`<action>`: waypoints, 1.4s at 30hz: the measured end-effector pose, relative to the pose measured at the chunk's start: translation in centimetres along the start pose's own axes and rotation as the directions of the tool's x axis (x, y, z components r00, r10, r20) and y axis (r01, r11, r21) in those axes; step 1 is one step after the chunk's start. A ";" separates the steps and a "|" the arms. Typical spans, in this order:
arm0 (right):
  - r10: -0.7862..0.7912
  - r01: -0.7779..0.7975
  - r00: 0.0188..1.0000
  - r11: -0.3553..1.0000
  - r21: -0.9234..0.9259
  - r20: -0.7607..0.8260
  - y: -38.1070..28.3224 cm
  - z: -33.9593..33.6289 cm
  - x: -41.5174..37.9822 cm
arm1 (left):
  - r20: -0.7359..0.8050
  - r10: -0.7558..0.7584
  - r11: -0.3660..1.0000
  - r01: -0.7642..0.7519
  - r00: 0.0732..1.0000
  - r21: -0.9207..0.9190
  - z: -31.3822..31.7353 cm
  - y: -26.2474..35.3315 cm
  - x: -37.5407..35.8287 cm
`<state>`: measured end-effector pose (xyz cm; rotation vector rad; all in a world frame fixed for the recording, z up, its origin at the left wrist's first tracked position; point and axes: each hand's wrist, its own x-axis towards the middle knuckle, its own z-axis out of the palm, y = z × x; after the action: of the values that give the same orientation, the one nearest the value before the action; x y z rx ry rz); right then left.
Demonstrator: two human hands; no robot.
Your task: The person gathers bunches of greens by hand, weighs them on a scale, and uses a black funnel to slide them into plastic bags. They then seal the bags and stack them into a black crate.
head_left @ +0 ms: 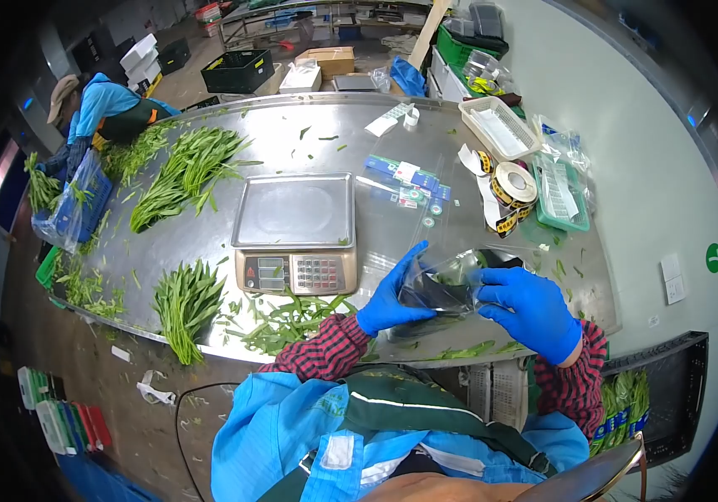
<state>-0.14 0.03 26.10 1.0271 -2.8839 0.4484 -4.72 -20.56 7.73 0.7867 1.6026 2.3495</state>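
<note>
Over the near right part of the steel table, I hold a shiny black and clear plastic piece [442, 289] between both hands; its exact kind is unclear. My left hand [394, 299], in a blue glove, grips its left side with the thumb below and a finger along the upper edge. On the right side, my right hand [530, 308], also gloved in blue, has its fingers closed on the plastic. Just left of my left hand stands a digital scale [293, 213] with a bare pan. Loose green leaves [288, 322] lie below the scale, by my left sleeve.
Bunches of leafy greens [190, 305] lie to the left. A label roll [513, 184], a white basket [499, 127] and a green basket [572, 222] stand at right. A co-worker [108, 109] handles greens at far left. A black crate [668, 393] holds packed greens at lower right.
</note>
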 end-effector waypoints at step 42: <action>-0.090 -0.645 -0.271 0.756 0.111 -0.958 6.0 -23.5 -11.7 | 0.046 -0.098 0.995 0.099 0.994 -0.011 -0.5 -5.8 4.8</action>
<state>3.99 18.27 45.42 -0.3607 -1.3390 0.2405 -9.86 -16.56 3.85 0.7352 1.5686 2.2554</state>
